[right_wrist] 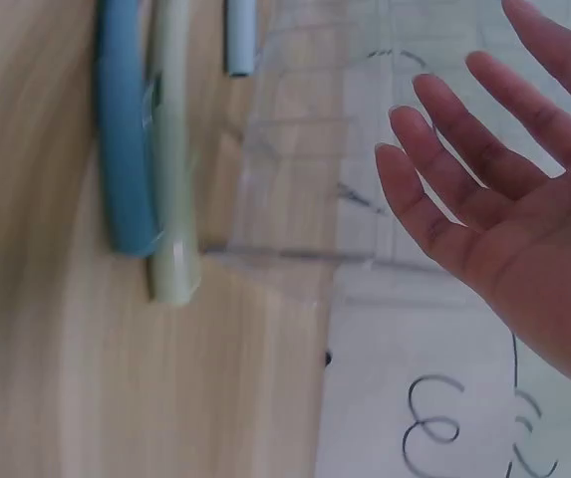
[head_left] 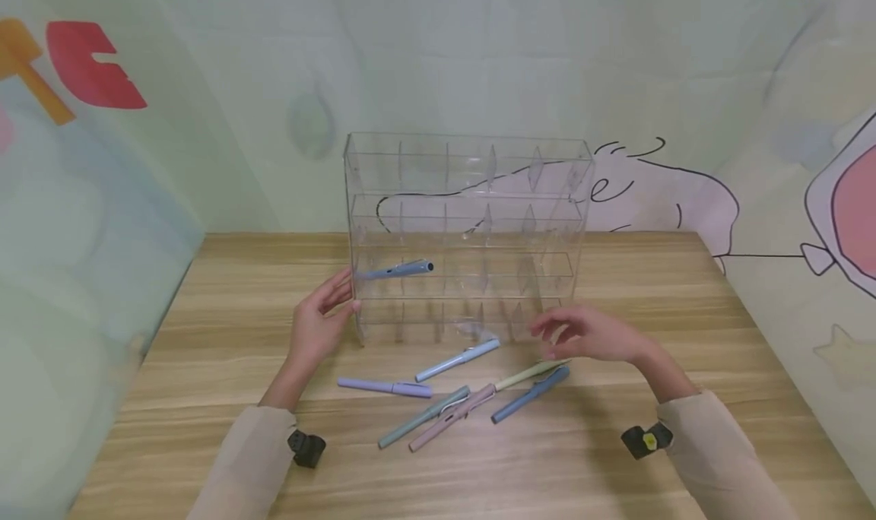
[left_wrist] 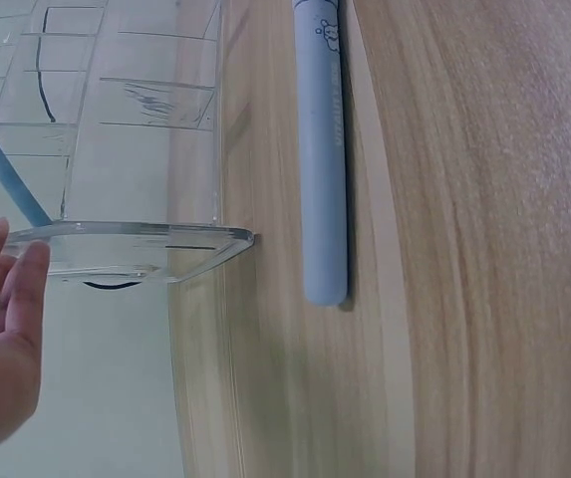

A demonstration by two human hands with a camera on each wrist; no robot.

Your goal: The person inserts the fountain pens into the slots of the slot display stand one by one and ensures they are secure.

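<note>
A clear acrylic rack [head_left: 465,299] with several divided tiers stands on the table. My left hand [head_left: 318,324] holds its left side panel between thumb and fingers, as the left wrist view also shows. A blue-grey pen [head_left: 400,270] lies slanted in the rack's left part, its end toward me. My right hand [head_left: 594,333] hovers by the rack's lower right corner, holding nothing, with fingers spread and slightly bent in the right wrist view. Below it lie a pale green pen [head_left: 523,375] and a blue pen [head_left: 530,395].
In front of the rack lie a light blue pen [head_left: 457,359], a lavender pen [head_left: 385,387], a teal pen [head_left: 423,418] and a mauve pen [head_left: 452,419]. The mauve and teal pens lie against each other. A printed wall cloth [head_left: 465,49] hangs behind the wooden table [head_left: 205,368].
</note>
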